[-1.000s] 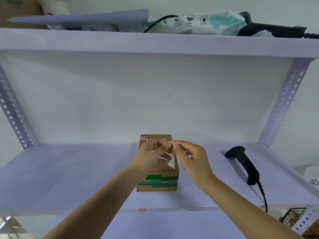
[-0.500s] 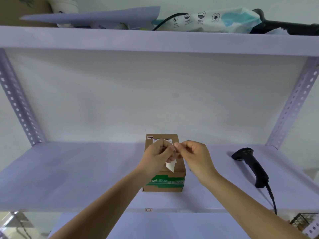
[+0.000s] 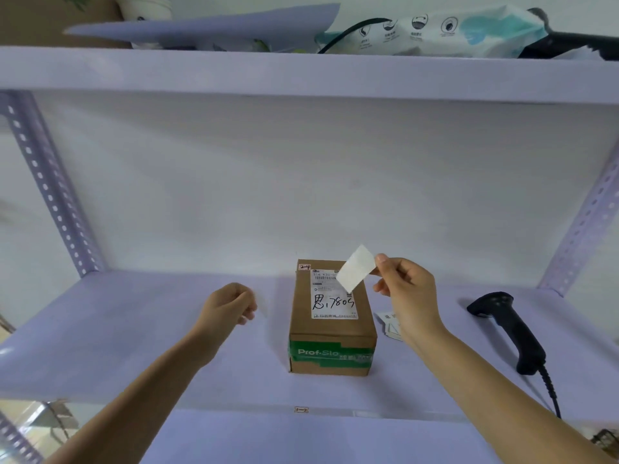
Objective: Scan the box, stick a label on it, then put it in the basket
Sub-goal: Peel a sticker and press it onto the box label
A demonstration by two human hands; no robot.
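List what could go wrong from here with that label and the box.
1. The right hand pinches the blank label by one edge only; it may curl or land crooked.
2. It hangs over the box and its printed label, so it may cover the handwriting.
3. The left hand is off the box, which may slide when pressed.

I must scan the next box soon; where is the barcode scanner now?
In the head view the black scanner lies on the shelf at the far right, right of the right hand and the cardboard box.

bright even light, soft shadows, edges warped
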